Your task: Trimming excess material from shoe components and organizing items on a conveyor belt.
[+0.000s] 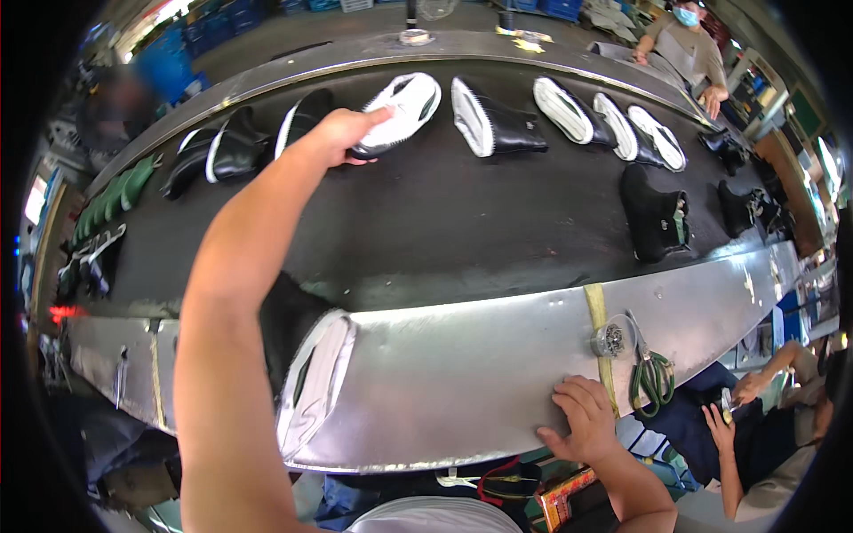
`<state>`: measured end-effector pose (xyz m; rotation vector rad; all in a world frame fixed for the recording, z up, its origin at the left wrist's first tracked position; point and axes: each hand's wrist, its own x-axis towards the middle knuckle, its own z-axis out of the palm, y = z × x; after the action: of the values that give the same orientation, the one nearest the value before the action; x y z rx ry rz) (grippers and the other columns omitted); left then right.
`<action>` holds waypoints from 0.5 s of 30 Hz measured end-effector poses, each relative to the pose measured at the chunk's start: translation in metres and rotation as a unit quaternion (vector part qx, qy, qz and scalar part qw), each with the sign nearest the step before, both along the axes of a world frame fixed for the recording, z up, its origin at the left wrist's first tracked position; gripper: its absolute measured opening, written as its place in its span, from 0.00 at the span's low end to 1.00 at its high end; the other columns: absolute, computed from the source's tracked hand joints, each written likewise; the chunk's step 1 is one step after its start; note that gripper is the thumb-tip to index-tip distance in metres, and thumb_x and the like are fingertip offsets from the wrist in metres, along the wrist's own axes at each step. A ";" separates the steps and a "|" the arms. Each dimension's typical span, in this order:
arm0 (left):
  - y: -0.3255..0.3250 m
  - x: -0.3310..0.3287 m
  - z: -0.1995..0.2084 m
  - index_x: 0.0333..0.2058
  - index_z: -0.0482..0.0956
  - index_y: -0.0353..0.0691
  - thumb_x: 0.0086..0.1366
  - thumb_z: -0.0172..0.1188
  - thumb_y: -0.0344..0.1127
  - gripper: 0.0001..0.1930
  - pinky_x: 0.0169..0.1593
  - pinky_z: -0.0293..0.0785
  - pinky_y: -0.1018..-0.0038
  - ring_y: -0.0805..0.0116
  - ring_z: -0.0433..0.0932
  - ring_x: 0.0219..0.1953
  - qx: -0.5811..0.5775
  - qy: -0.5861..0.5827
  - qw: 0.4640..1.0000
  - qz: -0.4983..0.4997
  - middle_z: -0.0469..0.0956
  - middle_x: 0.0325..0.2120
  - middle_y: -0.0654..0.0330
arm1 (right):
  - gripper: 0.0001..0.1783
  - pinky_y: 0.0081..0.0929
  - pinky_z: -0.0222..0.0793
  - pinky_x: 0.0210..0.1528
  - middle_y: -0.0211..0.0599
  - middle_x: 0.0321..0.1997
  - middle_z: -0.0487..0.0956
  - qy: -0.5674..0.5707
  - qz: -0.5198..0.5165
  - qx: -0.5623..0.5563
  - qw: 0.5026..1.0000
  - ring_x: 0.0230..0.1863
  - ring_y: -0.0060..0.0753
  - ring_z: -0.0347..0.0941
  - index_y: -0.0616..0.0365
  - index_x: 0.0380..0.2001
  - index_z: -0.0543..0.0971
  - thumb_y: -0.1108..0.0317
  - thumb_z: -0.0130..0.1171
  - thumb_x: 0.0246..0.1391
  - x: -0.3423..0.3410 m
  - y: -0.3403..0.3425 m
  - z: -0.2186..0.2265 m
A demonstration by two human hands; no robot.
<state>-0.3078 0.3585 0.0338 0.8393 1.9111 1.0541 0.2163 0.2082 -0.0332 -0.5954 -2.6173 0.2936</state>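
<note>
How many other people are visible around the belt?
3: one person beyond the belt, upper right; one sitting person, lower right; one blurred figure, upper left. Others may be hidden.

A footwear factory: a long black conveyor belt (426, 222) carries rows of boots (493, 120), with workers alongside.

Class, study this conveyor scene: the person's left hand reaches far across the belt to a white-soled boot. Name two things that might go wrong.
1. The left hand only grips the edge of the white-soled boot at full stretch, so the boot might slip or knock the neighbouring black boot.
2. The boot at the near rail overhangs the metal edge beside the forearm and might be nudged off.
</note>
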 end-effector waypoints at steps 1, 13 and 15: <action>-0.032 -0.001 0.016 0.41 0.80 0.36 0.59 0.66 0.60 0.29 0.27 0.76 0.72 0.70 0.79 0.27 0.046 -0.077 0.996 0.020 0.81 0.29 0.58 | 0.27 0.47 0.66 0.52 0.44 0.47 0.76 0.001 -0.008 0.002 1.000 0.52 0.51 0.72 0.61 0.41 0.76 0.57 0.70 0.39 0.002 -0.001 0.000; -0.525 -0.054 0.030 0.32 0.78 0.26 0.59 0.66 0.49 0.24 0.33 0.73 0.66 0.68 0.76 0.26 -0.111 0.469 0.839 0.253 0.80 0.23 0.53 | 0.28 0.47 0.64 0.55 0.45 0.49 0.74 0.044 0.000 0.025 0.999 0.53 0.54 0.69 0.62 0.43 0.74 0.59 0.71 0.39 -0.009 -0.007 0.000; -0.553 -0.055 0.011 0.35 0.79 0.25 0.58 0.67 0.49 0.25 0.37 0.75 0.65 0.63 0.80 0.30 -0.202 0.400 0.845 0.293 0.81 0.24 0.49 | 0.29 0.46 0.64 0.56 0.45 0.49 0.74 0.039 -0.005 0.030 0.999 0.53 0.54 0.69 0.62 0.43 0.74 0.60 0.71 0.39 -0.010 -0.007 0.001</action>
<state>-0.3633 -0.1948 0.0452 0.4634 3.1055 0.5772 0.2064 0.2010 -0.0327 -0.5650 -2.5376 0.2291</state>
